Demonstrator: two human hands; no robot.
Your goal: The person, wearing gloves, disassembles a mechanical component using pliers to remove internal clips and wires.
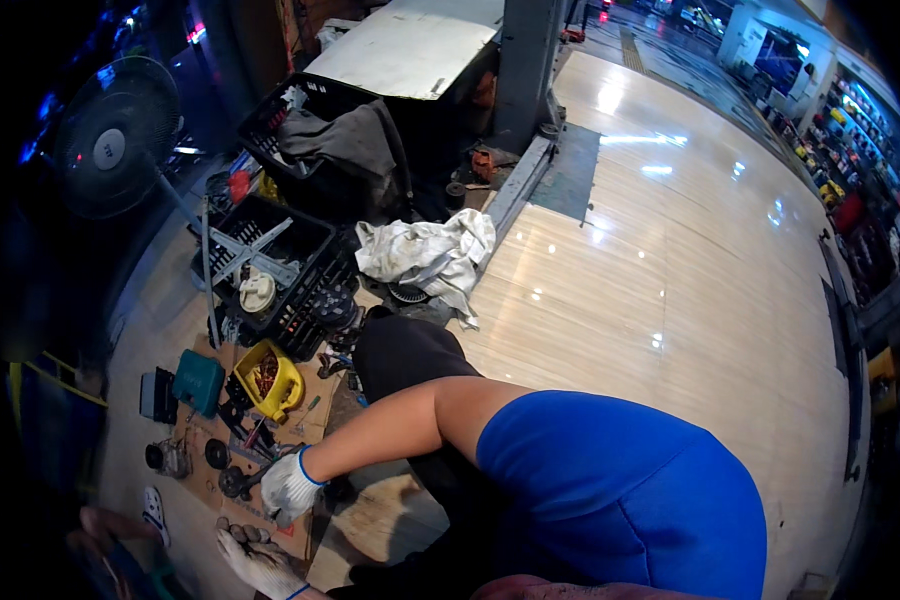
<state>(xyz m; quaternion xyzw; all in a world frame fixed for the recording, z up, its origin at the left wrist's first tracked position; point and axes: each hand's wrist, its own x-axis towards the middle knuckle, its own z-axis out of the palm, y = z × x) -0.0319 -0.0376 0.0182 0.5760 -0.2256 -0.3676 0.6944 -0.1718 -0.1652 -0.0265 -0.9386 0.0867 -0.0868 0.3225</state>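
Note:
My right hand (pixel 289 487), in a white knitted glove, reaches across from the blue sleeve and bends down over a flat piece of cardboard (pixel 201 440). Its fingers are closed, and whatever they hold is hidden. Just left of it lies a dark round metal part (pixel 234 482) with an arm pointing toward the glove. Lower down, my left hand (pixel 255 562) wears a similar glove with dirty fingertips. Its fingers are loosely bent and apart, with nothing visible in them. A black ring (pixel 217 453) and a small metal motor-like part (pixel 168 459) lie farther left.
A cut yellow jug (pixel 271 381) holds small copper-coloured parts. Beside it stands a teal case (pixel 199 382). Black crates (pixel 310 235), a white rag (pixel 432 250) and a standing fan (pixel 117 140) are beyond. At lower left another person's hand (pixel 100 528) and shoe (pixel 155 515) show.

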